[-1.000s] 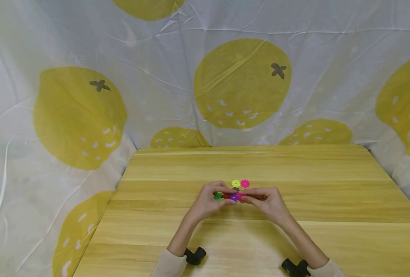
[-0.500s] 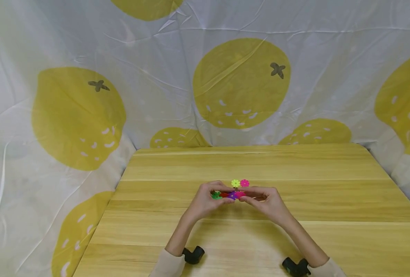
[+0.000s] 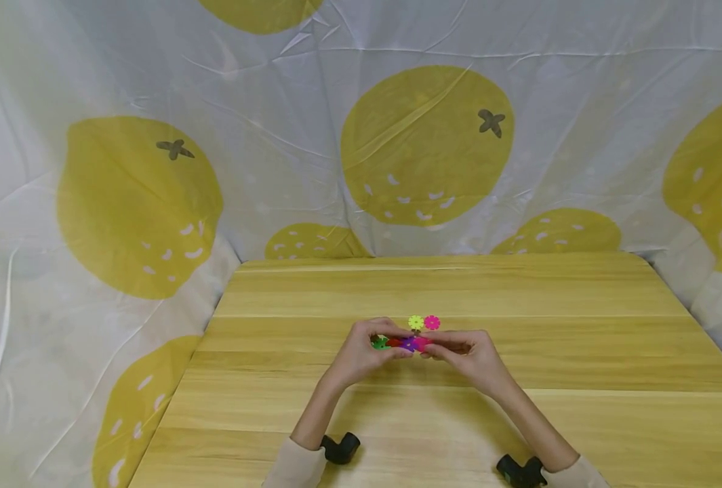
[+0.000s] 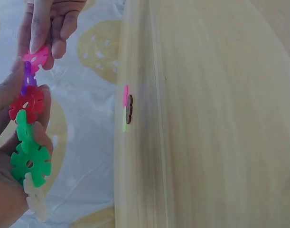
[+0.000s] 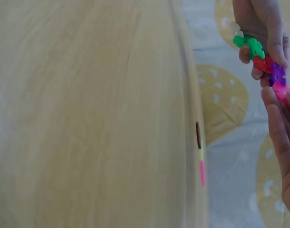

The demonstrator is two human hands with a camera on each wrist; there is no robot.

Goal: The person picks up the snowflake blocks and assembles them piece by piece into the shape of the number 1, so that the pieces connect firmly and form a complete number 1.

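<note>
A chain of slotted plastic building discs is held between both hands above the table. My left hand (image 3: 361,356) grips it near the red disc (image 4: 26,105) and the purple disc (image 4: 28,78). Two green discs (image 4: 39,166) and a whitish disc (image 4: 36,202) trail from the red one along the left palm. At the other end, my right hand (image 3: 473,356) pinches a pink disc (image 4: 36,58) between thumb and fingers, its edge meeting the purple one. In the head view, fingers partly cover the chain.
Beyond the hands on the wooden table (image 3: 275,400) lie a loose yellow disc (image 3: 416,322), another pink disc (image 3: 432,322) and a brown disc (image 4: 129,109). A lemon-print cloth (image 3: 287,135) hangs behind the far edge. Black devices (image 3: 342,449) sit at both wrists.
The left hand and the chain have shifted very slightly left and up. Both hands keep their hold on the discs, and the loose ones stay in place.
</note>
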